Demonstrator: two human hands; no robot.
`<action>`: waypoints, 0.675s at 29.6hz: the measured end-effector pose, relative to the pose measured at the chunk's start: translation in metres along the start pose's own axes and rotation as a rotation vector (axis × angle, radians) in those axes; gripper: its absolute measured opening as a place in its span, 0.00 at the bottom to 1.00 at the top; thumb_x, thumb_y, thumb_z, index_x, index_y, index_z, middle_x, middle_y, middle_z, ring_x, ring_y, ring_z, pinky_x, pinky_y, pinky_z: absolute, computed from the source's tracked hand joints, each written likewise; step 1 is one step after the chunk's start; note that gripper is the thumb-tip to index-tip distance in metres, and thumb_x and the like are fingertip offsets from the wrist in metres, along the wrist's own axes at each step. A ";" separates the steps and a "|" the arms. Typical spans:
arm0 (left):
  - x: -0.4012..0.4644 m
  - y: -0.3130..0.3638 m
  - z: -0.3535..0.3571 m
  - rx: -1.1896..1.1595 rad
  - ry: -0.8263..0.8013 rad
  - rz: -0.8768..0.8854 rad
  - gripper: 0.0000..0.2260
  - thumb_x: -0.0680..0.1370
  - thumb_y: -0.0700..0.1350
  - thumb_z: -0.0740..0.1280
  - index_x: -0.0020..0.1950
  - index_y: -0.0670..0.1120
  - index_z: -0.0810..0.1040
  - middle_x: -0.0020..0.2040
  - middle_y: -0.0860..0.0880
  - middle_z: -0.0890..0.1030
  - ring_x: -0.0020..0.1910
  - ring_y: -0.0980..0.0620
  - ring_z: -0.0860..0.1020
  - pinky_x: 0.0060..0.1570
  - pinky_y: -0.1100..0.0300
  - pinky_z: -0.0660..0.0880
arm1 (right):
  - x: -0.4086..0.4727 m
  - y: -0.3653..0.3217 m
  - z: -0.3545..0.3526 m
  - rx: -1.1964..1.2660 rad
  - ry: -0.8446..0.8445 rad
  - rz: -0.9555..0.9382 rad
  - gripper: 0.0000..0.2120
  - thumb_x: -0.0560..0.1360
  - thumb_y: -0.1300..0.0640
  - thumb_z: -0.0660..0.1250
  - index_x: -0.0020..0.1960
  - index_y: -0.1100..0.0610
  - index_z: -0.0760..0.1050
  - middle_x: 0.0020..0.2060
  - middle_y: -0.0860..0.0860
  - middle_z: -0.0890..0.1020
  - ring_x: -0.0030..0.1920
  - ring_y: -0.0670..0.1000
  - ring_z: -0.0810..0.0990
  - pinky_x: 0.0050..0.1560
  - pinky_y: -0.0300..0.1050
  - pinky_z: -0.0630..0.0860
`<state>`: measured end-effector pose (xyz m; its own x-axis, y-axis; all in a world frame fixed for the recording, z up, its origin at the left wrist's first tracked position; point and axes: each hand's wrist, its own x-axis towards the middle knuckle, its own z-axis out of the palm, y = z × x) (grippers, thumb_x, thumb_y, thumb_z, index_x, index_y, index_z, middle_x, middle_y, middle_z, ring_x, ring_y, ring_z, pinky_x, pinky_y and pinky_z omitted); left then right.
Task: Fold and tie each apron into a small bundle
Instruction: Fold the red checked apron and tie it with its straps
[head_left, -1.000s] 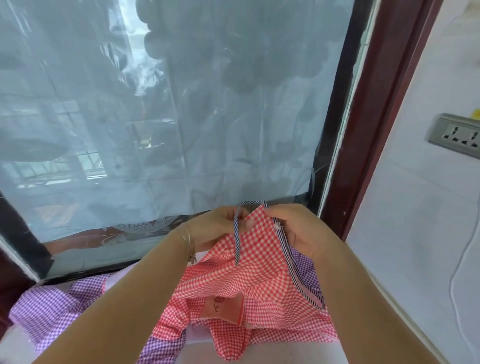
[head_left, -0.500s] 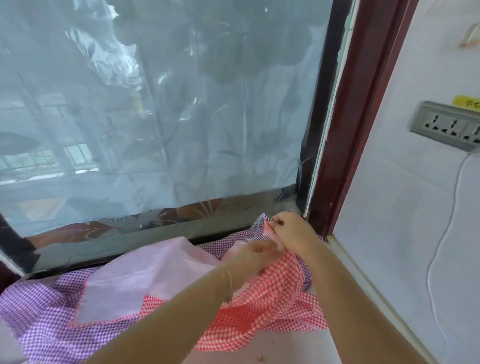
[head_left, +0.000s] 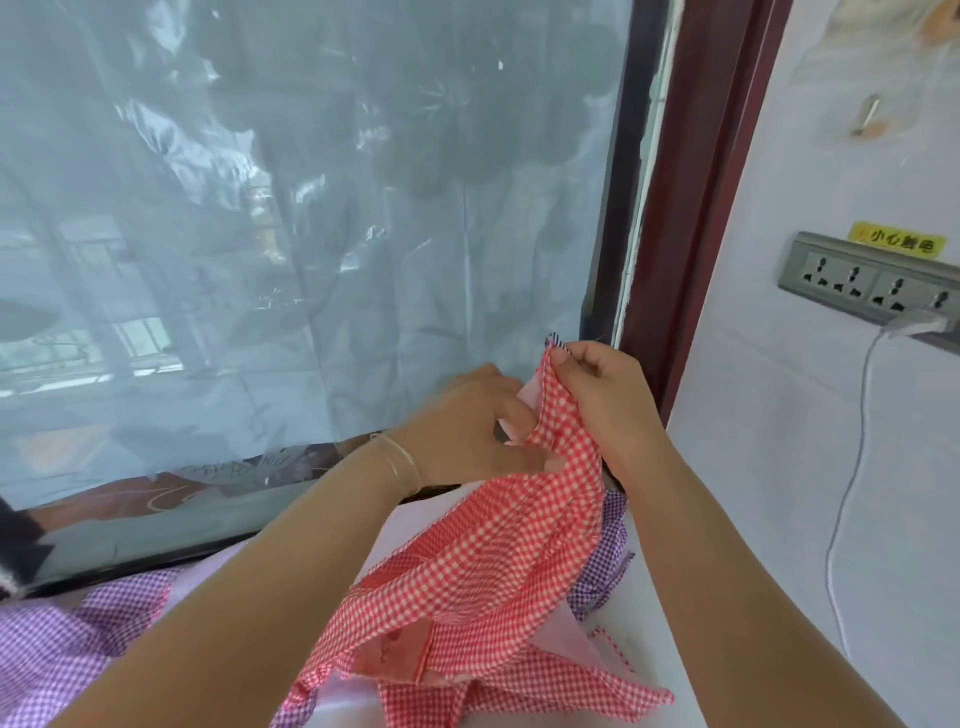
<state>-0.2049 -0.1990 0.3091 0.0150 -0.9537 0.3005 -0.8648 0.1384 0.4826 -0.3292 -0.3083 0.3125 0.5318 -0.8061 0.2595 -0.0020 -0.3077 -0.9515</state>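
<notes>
Head view: right hand (head_left: 605, 402) pinches the top corner of the red checked apron (head_left: 488, 561); left hand (head_left: 475, 426), at nine o'clock, grips the adjoining edge; apron's long axis hangs toward seven o'clock onto the desk (head_left: 660, 623); purple apron (head_left: 47, 649) beneath.

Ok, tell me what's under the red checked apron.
Under the red checked apron lies purple checked cloth, showing at its right edge and far left. How far it runs beneath is hidden.

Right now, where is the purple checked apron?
In the head view, the purple checked apron lies flat at lower left under the red checked apron, with another edge showing right of it, below the right hand.
</notes>
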 end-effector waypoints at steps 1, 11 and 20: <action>0.002 0.003 -0.007 0.054 -0.041 -0.015 0.24 0.65 0.69 0.67 0.39 0.48 0.82 0.41 0.53 0.78 0.47 0.56 0.70 0.52 0.62 0.67 | 0.003 -0.007 -0.001 0.008 0.005 -0.025 0.07 0.79 0.54 0.64 0.45 0.53 0.80 0.41 0.49 0.83 0.43 0.48 0.82 0.49 0.43 0.78; -0.009 -0.006 -0.031 0.103 -0.332 -0.185 0.15 0.76 0.59 0.67 0.42 0.47 0.79 0.47 0.46 0.79 0.46 0.51 0.78 0.46 0.67 0.71 | 0.063 -0.047 -0.028 -0.042 0.330 -0.216 0.09 0.80 0.56 0.62 0.45 0.57 0.79 0.37 0.45 0.78 0.39 0.41 0.76 0.47 0.36 0.73; -0.038 -0.031 -0.095 0.801 -0.095 -0.442 0.18 0.76 0.62 0.58 0.45 0.49 0.77 0.41 0.53 0.79 0.44 0.52 0.78 0.50 0.57 0.76 | 0.120 -0.059 -0.036 0.019 0.526 -0.199 0.10 0.78 0.58 0.64 0.50 0.63 0.81 0.42 0.53 0.82 0.42 0.46 0.78 0.44 0.32 0.74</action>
<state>-0.1316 -0.1415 0.3606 0.4162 -0.8987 0.1384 -0.8800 -0.4364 -0.1874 -0.2955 -0.4046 0.4056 0.0260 -0.8784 0.4772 0.0730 -0.4744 -0.8773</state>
